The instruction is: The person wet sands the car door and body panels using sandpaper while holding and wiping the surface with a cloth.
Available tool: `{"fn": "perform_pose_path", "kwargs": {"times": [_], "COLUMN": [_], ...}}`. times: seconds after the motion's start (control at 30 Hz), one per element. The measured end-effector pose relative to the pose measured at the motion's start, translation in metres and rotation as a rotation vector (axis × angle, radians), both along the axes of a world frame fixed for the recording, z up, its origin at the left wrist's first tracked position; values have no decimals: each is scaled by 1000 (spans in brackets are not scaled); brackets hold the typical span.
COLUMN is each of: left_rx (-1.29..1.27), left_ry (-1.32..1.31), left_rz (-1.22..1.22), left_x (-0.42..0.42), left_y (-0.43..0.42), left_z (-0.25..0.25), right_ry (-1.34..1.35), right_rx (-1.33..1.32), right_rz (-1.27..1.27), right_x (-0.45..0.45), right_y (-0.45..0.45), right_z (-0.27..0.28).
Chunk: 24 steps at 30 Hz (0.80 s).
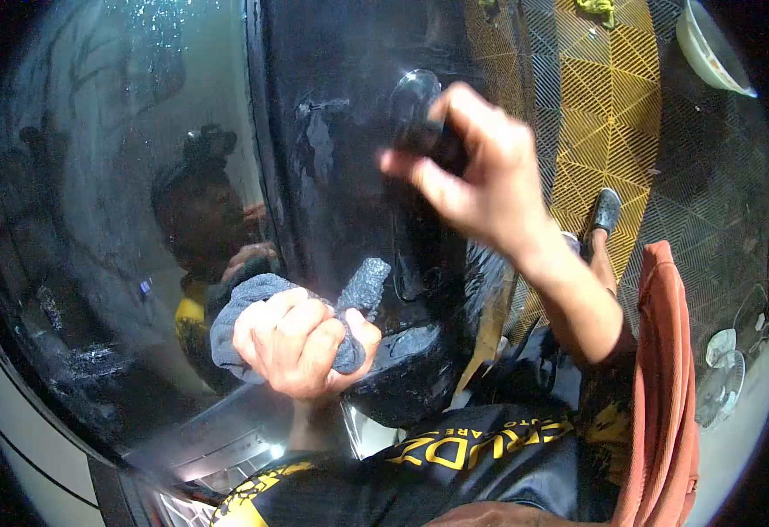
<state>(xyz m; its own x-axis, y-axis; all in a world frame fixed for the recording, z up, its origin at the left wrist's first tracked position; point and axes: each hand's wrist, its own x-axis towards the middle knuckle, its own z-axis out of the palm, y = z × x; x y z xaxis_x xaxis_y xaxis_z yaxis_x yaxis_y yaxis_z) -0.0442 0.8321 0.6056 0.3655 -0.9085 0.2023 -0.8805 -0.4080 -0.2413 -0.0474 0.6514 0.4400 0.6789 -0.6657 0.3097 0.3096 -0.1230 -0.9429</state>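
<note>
My left hand (292,338) is closed around a dark grey cloth (248,307), and a bunched end sticks up past my thumb. The hand is over the lower part of a wet, dark car door (314,211). Higher up and to the right, my right hand (490,167) is slightly blurred. Its thumb and curled fingers stand apart, with nothing I can make out between them. A rounded, shiny recess (415,88) in the door panel lies just beside its fingertips; whether they touch it I cannot tell.
A glossy car window (121,176) fills the left side and reflects a person. Yellow and dark floor grating (609,114) runs along the right. A white basin (710,48) stands at upper right. A reddish-brown cloth (661,395) hangs at my right side. Clear plastic pieces (725,386) lie at far right.
</note>
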Motion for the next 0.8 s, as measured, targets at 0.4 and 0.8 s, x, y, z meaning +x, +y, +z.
{"fn": "perform_pose_path", "kwargs": {"times": [0.4,0.8], "left_rx": [-16,60], "left_ry": [-6,-29], "left_rz": [-18,7], "left_x": [3,-3], "left_y": [4,-3], "left_z": [-2,3], "right_ry": [74,-10], "right_rx": [-65,568], "right_rz": [83,112], "right_x": [-33,43], "right_y": [14,-19], "right_z": [4,-66]}}
